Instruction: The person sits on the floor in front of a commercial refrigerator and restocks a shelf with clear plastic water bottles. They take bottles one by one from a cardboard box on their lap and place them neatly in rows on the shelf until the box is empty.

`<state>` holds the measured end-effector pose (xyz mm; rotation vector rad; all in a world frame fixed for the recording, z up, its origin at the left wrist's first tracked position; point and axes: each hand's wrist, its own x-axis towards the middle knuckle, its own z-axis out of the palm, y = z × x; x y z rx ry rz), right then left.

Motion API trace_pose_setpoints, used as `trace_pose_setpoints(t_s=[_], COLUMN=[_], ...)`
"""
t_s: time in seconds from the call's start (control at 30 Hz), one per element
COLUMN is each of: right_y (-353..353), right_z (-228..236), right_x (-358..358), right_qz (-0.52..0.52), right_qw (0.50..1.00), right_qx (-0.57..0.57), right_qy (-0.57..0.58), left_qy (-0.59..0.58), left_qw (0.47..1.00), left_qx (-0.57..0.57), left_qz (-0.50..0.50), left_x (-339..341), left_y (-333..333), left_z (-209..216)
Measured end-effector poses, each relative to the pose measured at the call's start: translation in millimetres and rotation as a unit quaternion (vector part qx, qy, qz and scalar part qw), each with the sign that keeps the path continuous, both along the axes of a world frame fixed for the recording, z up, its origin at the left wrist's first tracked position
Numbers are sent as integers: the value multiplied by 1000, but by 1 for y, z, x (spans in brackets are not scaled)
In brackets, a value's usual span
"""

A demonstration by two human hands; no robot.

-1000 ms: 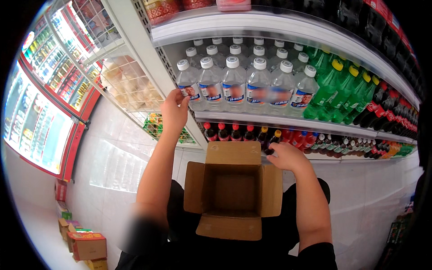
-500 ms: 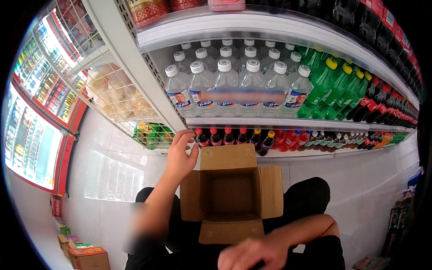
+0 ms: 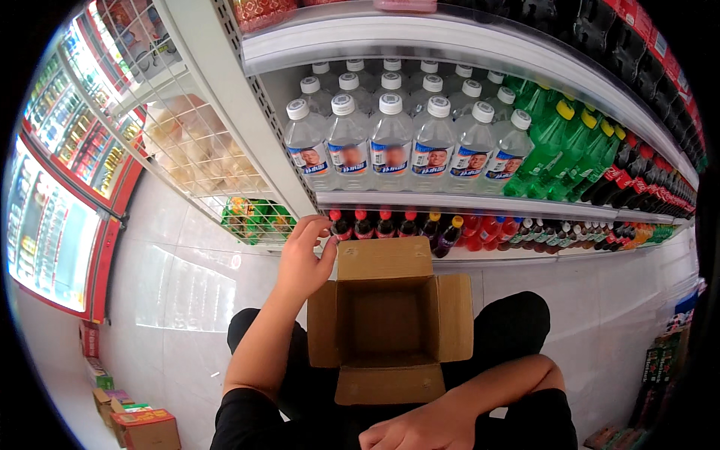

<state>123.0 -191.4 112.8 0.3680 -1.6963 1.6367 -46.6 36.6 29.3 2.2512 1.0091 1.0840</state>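
Observation:
My left hand (image 3: 306, 255) reaches to the left end of the bottom shelf, thumb and fingers apart, with nothing visible in it. It is beside the leftmost small dark bottle (image 3: 341, 227) with a red cap; whether the fingertips touch it I cannot tell. An open cardboard box (image 3: 386, 259), flaps folded outward, stands between my knees, its inside showing no contents. My right hand (image 3: 420, 430) lies low before the box, over my lap. The lower picture edge cuts off its fingers, so their hold is hidden.
Above the bottom row, a shelf holds clear bottles (image 3: 390, 139) with white caps and green bottles (image 3: 559, 150). A white post (image 3: 244, 112) and wire rack (image 3: 202, 150) stand left. Lit red-framed coolers (image 3: 56, 225) line the far left; cartons (image 3: 146, 427) sit on the floor.
The shelf view has shifted slightly to the right and down. My left hand stays at the bottom shelf's left end. My right hand, blurred earlier, has settled lower over my lap.

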Motion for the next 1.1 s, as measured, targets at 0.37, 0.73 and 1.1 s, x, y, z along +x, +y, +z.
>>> trace_pose_setpoints(t_s=[0.37,0.73,1.1], right_y=[-5,1,6], right_z=[2,-2,-12], right_x=[-20,-11,-11], right_qz=[-18,11,45], right_qw=[998,1000,999], right_qx=[-44,-1,-2], right_qy=[36,-21,0], left_qy=[10,19,78], left_qw=[1000,1000,995], left_qx=[18,17,-12], left_qz=[-6,-17,-67], left_x=[-2,-5,-18], left_y=[-2,-7,-23], left_z=[-4,3,-7])
